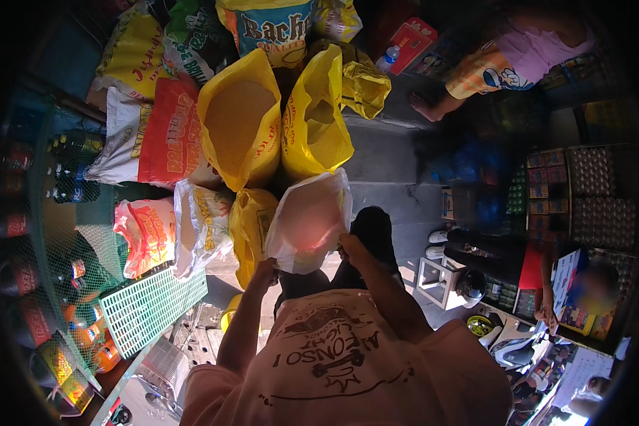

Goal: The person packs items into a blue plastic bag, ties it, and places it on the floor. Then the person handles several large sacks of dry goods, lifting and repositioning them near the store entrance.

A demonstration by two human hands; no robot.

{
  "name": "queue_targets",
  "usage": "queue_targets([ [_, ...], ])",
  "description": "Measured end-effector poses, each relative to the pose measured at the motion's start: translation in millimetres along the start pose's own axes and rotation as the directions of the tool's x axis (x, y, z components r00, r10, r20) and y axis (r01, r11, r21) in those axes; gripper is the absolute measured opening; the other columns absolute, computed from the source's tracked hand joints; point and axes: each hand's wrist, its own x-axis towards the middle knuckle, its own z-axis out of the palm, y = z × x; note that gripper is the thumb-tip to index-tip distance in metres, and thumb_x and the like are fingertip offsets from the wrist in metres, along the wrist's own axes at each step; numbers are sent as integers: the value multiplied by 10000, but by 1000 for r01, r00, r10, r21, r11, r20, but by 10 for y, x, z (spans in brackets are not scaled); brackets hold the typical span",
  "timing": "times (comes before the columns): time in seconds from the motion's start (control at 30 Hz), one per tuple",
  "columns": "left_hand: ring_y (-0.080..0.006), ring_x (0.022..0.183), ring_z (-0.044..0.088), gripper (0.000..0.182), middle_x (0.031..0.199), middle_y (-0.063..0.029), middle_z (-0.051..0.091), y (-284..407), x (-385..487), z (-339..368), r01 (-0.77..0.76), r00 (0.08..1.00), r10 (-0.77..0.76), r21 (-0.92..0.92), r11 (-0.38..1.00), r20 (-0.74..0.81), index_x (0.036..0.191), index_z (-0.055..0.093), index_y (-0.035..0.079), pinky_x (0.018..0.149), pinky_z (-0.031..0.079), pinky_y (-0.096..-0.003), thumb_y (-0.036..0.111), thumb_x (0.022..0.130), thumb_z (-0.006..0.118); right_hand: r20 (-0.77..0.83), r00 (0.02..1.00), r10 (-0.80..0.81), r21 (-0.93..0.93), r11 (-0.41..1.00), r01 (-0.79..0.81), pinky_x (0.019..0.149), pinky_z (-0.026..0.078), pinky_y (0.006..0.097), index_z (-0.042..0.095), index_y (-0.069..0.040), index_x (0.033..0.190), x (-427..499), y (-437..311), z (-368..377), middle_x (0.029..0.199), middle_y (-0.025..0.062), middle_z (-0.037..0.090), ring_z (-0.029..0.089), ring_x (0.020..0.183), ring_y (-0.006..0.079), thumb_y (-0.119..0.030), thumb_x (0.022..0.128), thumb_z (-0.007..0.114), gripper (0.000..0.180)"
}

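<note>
An open white woven sack (308, 218) stands before me, its inside partly lit and hard to make out. My left hand (266, 272) grips the near left edge of its rim, and my right hand (351, 249) holds the rim on the right side. Just beyond it is a tall yellow sack (319, 122) with its mouth open. To its left, another open yellow sack (239, 117) holds a pale grainy content. A smaller yellow sack (251, 229) touches the left side of the white one.
More printed sacks (170, 133) crowd the left and far side. A green plastic grate (157, 306) and netted drink bottles (79, 175) lie left. At right are a white stool frame (439, 282), egg trays (601, 218), a person in red (532, 266) and another person's foot (428, 106).
</note>
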Motion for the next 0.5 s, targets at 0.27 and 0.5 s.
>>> queue_targets([
  [0.27, -175, 522, 609, 349, 778, -130, 696, 229, -1, 218, 193, 978, -105, 592, 782, -181, 1017, 628, 3, 517, 504, -313, 330, 937, 536, 315, 949, 21, -594, 785, 179, 623, 500, 385, 682, 43, 855, 54, -169, -567, 813, 159, 705, 623, 636, 238, -322, 942, 394, 473],
  [0.5, -385, 1081, 630, 442, 1107, -223, 682, 812, -129, 656, 225, 792, 425, 857, 464, -438, 1080, 634, 36, 934, 480, -468, 381, 805, 666, 448, 885, 126, -651, 725, 226, 670, 539, 347, 685, 28, 906, 185, -1436, -1249, 791, 127, 688, 658, 664, 206, -558, 956, 446, 635],
])
